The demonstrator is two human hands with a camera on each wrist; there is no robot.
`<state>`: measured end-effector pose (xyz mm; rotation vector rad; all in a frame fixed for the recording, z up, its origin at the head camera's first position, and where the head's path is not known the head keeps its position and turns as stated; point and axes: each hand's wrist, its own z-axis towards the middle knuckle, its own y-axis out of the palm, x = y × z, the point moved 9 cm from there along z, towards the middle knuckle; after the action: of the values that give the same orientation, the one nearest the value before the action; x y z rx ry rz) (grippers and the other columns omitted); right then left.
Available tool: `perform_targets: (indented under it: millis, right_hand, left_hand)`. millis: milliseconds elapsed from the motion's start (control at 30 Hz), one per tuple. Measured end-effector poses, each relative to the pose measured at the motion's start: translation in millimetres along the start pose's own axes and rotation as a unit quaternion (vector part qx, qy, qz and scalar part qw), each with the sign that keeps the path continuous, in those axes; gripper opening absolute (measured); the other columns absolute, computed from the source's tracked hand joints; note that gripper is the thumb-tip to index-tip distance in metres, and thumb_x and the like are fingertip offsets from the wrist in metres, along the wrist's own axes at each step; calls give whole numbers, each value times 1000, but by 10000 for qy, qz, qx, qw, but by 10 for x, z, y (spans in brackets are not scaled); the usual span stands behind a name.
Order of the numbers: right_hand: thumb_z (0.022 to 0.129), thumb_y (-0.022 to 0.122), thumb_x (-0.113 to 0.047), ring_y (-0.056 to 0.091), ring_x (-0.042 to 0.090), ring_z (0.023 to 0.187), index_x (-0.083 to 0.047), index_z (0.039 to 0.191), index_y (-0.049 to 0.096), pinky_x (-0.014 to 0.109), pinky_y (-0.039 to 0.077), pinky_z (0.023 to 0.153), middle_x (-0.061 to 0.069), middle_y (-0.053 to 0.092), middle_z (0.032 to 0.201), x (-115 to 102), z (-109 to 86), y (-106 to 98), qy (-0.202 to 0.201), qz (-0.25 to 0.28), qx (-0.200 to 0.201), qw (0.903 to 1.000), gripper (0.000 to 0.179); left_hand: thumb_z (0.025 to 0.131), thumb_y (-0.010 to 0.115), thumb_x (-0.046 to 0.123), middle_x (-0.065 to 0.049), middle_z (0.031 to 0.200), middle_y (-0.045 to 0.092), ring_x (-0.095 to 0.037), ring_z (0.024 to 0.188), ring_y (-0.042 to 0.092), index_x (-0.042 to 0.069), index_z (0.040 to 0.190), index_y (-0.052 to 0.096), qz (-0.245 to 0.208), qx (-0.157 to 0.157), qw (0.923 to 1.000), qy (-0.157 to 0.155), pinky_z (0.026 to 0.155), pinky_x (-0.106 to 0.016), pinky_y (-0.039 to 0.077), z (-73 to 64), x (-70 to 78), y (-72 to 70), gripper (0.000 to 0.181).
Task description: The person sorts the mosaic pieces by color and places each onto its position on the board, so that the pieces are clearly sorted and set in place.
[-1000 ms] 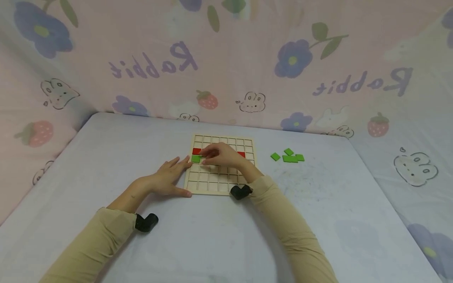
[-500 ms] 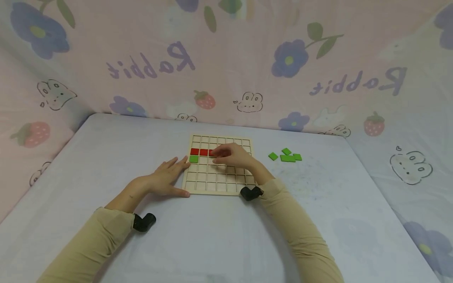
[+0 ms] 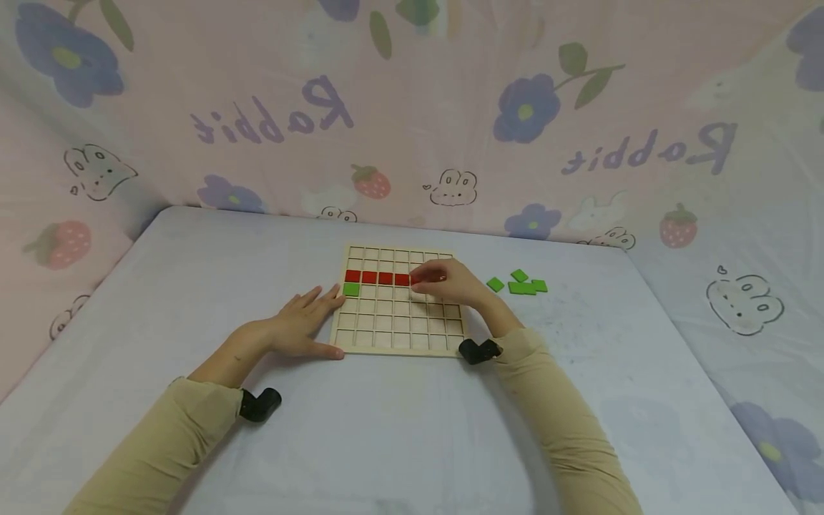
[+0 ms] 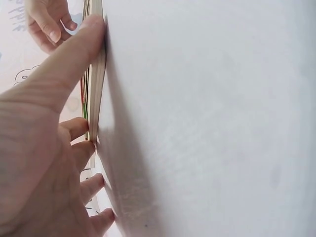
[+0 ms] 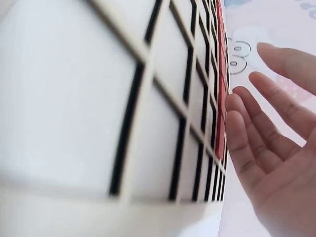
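A wooden grid board lies on the table, with a row of red tiles across it. One green tile sits in the left column, just below that row. My left hand rests at the board's left side, fingers spread; in the left wrist view its thumb touches the board's edge. Over the right part of the red row is my right hand, partly hiding it. In the right wrist view that hand's fingers are loosely bent beside the red tiles, and nothing shows between them.
Several loose green tiles lie on the white-covered table, right of the board. A patterned cloth hangs behind and around the table. A black device is attached at the right wrist, another at the left.
My right hand has moved rightward along the red row, uncovering more red tiles at the left. My left hand has stayed at the board's side. The loose green tiles lie as before.
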<state>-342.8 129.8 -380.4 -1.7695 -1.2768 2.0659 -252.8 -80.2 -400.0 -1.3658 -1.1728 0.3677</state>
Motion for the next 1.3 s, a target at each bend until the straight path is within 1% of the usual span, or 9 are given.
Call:
perform_targets:
  millis: [200,300,400,500,700,833,1000,1133,1300]
  right_hand:
    - [89,68,-22,63,22,105,-7,118,67,39,50,92,9,68,116,75,-73,-78,79,-44,64,9999,33]
    - [89,68,-22,63,23,105,-6,121,65,39,50,91,10,68,116,99,-107,-118,145,-67,138,9998,36]
    - [89,69,-24,62,23,105,-6,122,65,39,50,91,10,67,116,130,-131,-151,258,-72,221,9994,38]
    - [88,69,-23,62,24,105,-5,121,65,39,50,91,11,67,117,144,-151,-178,259,-103,273,9992,38]
    - [89,68,-23,62,25,105,-6,120,66,40,50,91,10,67,117,191,-182,-224,250,-143,339,9990,35]
    - [89,68,-26,62,24,106,-7,121,65,41,50,92,9,67,118,254,-204,-270,313,-266,411,9983,38]
    - [89,68,-25,63,26,106,-6,121,65,42,50,90,11,67,117,294,-256,-356,331,-311,546,9975,37]
    - [89,67,-23,62,27,106,-6,120,65,40,50,88,13,67,117,343,-307,-428,375,-349,624,9967,36]
    - [89,67,-24,61,26,107,-7,122,65,37,49,85,12,66,118,441,-369,-507,578,-297,670,9956,37]
  left_hand:
    - [83,67,54,-21,160,4,-47,145,1,2,152,18,-70,-20,10000,52,113,-66,2,10,-9,17,99]
    - [84,66,54,-19,161,2,-45,146,-2,4,153,16,-77,-46,9999,49,114,-64,1,10,-15,31,99]
    - [84,66,54,-20,161,2,-45,145,-2,3,152,16,-143,-44,9999,66,114,-64,0,2,-14,26,99]
    - [84,67,52,-21,160,3,-46,145,-2,2,152,17,-217,-67,9997,72,113,-65,0,-5,-4,16,99]
    - [85,65,53,-20,161,1,-45,146,-2,3,153,15,-91,-140,9999,7,114,-64,0,-4,-13,25,99]
    - [85,66,53,-20,161,1,-45,145,-2,2,153,15,-78,-148,9999,3,114,-65,0,1,-23,35,99]
    - [85,66,53,-20,160,1,-45,145,-2,2,153,15,-57,-161,9999,-5,114,-65,0,0,-29,42,99]
    - [85,66,53,-20,161,2,-45,145,-3,3,153,15,-69,-175,9998,-9,114,-65,0,7,-32,51,99]
    - [85,66,53,-19,161,1,-45,146,-3,3,153,15,-75,-184,9998,-31,114,-64,0,2,-23,43,99]
